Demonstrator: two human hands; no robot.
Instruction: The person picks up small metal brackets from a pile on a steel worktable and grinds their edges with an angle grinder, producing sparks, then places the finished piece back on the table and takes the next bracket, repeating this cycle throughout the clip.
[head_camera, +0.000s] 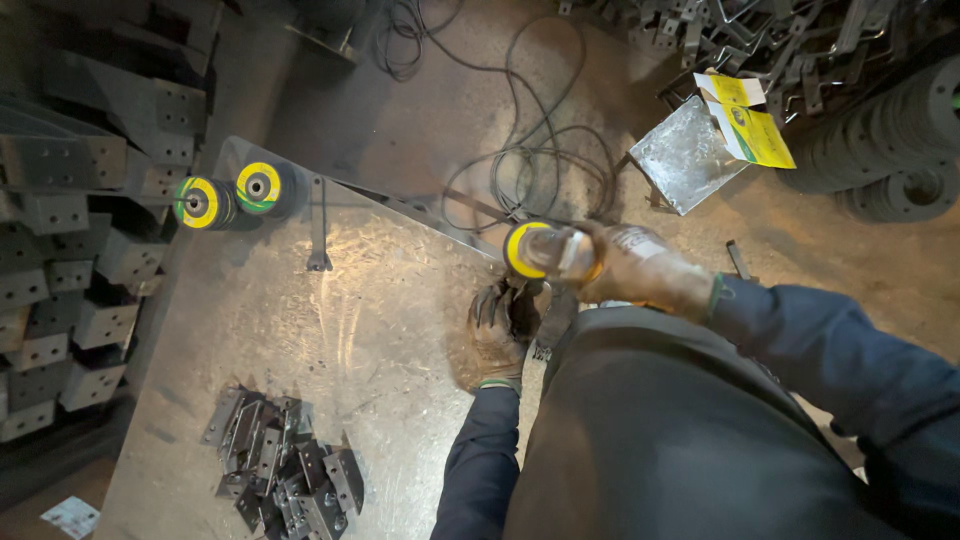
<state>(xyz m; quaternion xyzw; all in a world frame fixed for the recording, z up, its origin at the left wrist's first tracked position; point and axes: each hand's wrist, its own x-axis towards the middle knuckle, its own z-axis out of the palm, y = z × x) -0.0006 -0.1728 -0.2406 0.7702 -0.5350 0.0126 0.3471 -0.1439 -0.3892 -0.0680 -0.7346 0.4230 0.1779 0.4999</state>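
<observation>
2 hands: both gloved, at worktop edge
Right hand: closed around stack of discs, axis lying leftward, yellow face left
Left hand: grip cannot be told

Blurred by motion: right hand and yellow disc. Left hand's fingers partly hidden in shadow. Cut off at the top edge: scrap metal pile.

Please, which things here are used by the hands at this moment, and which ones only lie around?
In use:
- right hand, gloved, holds a yellow-faced disc
- left hand, gloved, grips a dark tool at the metal table edge

Lying about:
- two spare discs
- pile of small brackets
- cable on the floor
- yellow box
- stacked rings
</observation>
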